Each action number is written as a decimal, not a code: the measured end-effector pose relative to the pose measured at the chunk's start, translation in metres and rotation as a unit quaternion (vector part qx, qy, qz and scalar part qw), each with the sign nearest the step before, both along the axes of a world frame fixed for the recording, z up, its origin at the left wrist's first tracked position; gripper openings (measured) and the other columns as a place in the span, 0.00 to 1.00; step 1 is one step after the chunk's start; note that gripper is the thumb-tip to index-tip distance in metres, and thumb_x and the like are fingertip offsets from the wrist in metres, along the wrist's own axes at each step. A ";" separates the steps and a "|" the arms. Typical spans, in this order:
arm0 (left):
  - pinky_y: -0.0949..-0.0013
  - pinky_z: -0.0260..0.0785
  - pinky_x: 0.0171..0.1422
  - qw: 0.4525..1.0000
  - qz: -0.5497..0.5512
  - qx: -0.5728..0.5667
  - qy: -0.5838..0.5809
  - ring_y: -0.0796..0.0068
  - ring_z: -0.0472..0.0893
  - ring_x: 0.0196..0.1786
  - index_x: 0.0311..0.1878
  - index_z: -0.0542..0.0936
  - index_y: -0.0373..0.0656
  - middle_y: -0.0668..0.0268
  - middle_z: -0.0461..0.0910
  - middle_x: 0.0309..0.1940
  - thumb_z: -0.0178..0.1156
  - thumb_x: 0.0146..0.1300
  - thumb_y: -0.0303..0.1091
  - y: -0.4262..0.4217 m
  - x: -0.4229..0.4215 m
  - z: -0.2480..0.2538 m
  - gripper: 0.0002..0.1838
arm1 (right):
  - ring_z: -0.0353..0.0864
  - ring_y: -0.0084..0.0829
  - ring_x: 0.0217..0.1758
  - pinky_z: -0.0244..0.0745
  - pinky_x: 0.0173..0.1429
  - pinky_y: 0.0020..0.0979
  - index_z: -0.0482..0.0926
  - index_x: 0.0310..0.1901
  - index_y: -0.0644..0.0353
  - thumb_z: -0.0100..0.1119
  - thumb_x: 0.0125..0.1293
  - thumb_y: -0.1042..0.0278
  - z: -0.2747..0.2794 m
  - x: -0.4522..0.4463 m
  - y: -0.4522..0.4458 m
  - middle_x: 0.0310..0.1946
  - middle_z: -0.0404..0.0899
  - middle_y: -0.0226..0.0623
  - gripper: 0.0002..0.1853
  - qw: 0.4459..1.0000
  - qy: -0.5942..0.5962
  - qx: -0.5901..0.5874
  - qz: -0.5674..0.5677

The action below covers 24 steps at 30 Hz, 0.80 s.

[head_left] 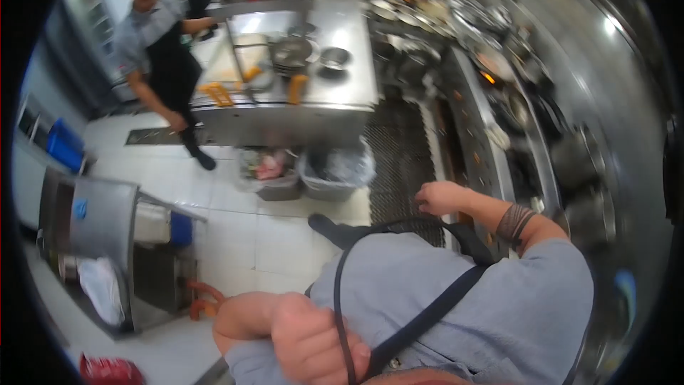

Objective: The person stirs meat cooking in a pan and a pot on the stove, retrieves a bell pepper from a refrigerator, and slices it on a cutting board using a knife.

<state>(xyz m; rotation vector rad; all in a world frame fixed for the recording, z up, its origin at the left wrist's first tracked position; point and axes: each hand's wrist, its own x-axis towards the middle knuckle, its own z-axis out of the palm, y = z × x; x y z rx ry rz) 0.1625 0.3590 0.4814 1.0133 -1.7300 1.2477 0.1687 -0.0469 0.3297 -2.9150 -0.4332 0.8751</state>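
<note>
My left hand (313, 342) is at my chest, closed in a fist. A black apron strap (420, 314) runs across my grey shirt (399, 271) into the curled fingers, and a thin black cord (340, 292) loops over the hand. Out to the other side, my right hand (442, 198) hangs above the dark floor mat (399, 164), near the front of the cooking range (474, 128). Its fingers are loosely curled in, and I see nothing in them. The forearm above it carries a dark band tattoo.
A steel worktable (285, 125) holds pots and yellow-handled items. Two lined bins (335, 189) stand below it. A co-worker (164, 50) in a black apron stands at its left. Pots and pans (509, 110) crowd the range. A steel cart (103, 214) stands at left.
</note>
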 end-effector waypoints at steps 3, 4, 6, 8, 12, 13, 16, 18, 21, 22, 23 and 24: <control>0.71 0.52 0.21 0.976 -0.057 0.055 0.201 0.72 0.74 0.20 0.24 0.76 0.39 0.66 0.77 0.21 0.62 0.47 0.20 -0.011 -0.032 -0.013 0.05 | 0.81 0.52 0.53 0.77 0.56 0.48 0.84 0.48 0.59 0.59 0.64 0.56 0.027 -0.105 -0.019 0.46 0.82 0.50 0.17 0.993 0.049 -0.016 -0.107; 0.71 0.51 0.21 0.959 -0.078 0.077 0.262 0.71 0.76 0.22 0.23 0.76 0.41 0.66 0.78 0.22 0.63 0.45 0.20 -0.021 -0.038 -0.015 0.06 | 0.81 0.52 0.54 0.76 0.56 0.48 0.84 0.49 0.58 0.59 0.65 0.56 0.041 -0.141 -0.026 0.46 0.82 0.51 0.17 0.986 0.074 -0.032 -0.146; 0.71 0.48 0.20 0.957 -0.119 0.020 0.262 0.70 0.73 0.19 0.21 0.72 0.41 0.67 0.72 0.17 0.62 0.40 0.18 -0.061 -0.049 -0.014 0.09 | 0.82 0.52 0.53 0.76 0.57 0.48 0.84 0.50 0.59 0.60 0.64 0.56 0.061 -0.216 -0.045 0.45 0.83 0.51 0.18 0.969 0.097 -0.042 -0.222; 0.71 0.45 0.19 0.930 -0.167 0.033 0.326 0.71 0.68 0.16 0.22 0.72 0.41 0.69 0.69 0.15 0.63 0.40 0.17 -0.092 -0.070 -0.018 0.10 | 0.82 0.52 0.52 0.75 0.58 0.48 0.84 0.49 0.60 0.61 0.63 0.55 0.070 -0.281 -0.057 0.43 0.84 0.52 0.19 0.960 0.161 -0.052 -0.222; 0.72 0.45 0.18 0.911 -0.254 0.196 0.257 0.76 0.63 0.14 0.24 0.74 0.41 0.71 0.69 0.17 0.65 0.41 0.15 -0.135 -0.088 -0.021 0.12 | 0.82 0.53 0.52 0.76 0.57 0.46 0.85 0.46 0.60 0.62 0.63 0.54 0.036 -0.361 -0.070 0.45 0.85 0.50 0.19 0.923 0.216 -0.043 -0.317; 0.73 0.45 0.17 0.894 -0.328 0.201 0.230 0.78 0.63 0.14 0.25 0.77 0.41 0.72 0.68 0.17 0.67 0.42 0.16 -0.150 -0.092 -0.020 0.11 | 0.82 0.53 0.52 0.76 0.57 0.46 0.85 0.46 0.60 0.62 0.63 0.54 0.014 -0.379 -0.070 0.45 0.85 0.50 0.19 0.918 0.215 -0.030 -0.333; 0.74 0.47 0.18 0.841 -0.436 0.256 0.193 0.80 0.63 0.15 0.29 0.81 0.41 0.73 0.66 0.17 0.70 0.46 0.19 -0.193 -0.110 -0.015 0.09 | 0.83 0.52 0.48 0.77 0.52 0.46 0.84 0.47 0.58 0.61 0.64 0.55 -0.047 -0.424 -0.069 0.42 0.85 0.50 0.17 0.902 0.052 0.051 -0.425; 0.74 0.52 0.19 0.799 -0.471 0.329 0.178 0.80 0.64 0.16 0.32 0.84 0.43 0.75 0.66 0.17 0.71 0.52 0.25 -0.233 -0.123 -0.018 0.06 | 0.83 0.49 0.50 0.77 0.55 0.46 0.86 0.45 0.57 0.61 0.63 0.54 -0.086 -0.451 -0.072 0.45 0.85 0.47 0.17 0.834 0.018 0.160 -0.528; 0.69 0.57 0.20 0.812 -0.385 0.395 0.190 0.75 0.67 0.16 0.31 0.84 0.44 0.72 0.68 0.17 0.72 0.57 0.31 -0.310 -0.156 -0.050 0.05 | 0.84 0.48 0.49 0.78 0.54 0.46 0.86 0.46 0.56 0.59 0.63 0.56 -0.138 -0.505 -0.080 0.44 0.85 0.47 0.16 0.806 0.027 0.127 -0.578; 0.67 0.61 0.22 0.792 -0.359 0.433 0.236 0.71 0.72 0.19 0.33 0.85 0.43 0.68 0.73 0.20 0.71 0.58 0.32 -0.344 -0.174 -0.075 0.04 | 0.84 0.49 0.48 0.78 0.53 0.46 0.86 0.46 0.55 0.58 0.63 0.57 -0.147 -0.527 -0.079 0.43 0.85 0.48 0.15 0.785 0.037 0.115 -0.608; 0.65 0.65 0.24 0.769 -0.328 0.470 0.283 0.67 0.77 0.21 0.34 0.86 0.43 0.65 0.79 0.22 0.69 0.59 0.32 -0.379 -0.193 -0.102 0.04 | 0.84 0.49 0.48 0.78 0.53 0.46 0.86 0.46 0.55 0.58 0.63 0.57 -0.158 -0.551 -0.079 0.43 0.85 0.48 0.15 0.775 0.035 0.125 -0.618; 0.63 0.69 0.28 0.756 -0.290 0.514 0.283 0.63 0.80 0.25 0.35 0.86 0.42 0.62 0.81 0.26 0.68 0.60 0.32 -0.414 -0.215 -0.123 0.05 | 0.84 0.48 0.48 0.78 0.52 0.46 0.86 0.44 0.57 0.58 0.63 0.59 -0.174 -0.579 -0.083 0.42 0.85 0.49 0.15 0.755 0.005 0.154 -0.637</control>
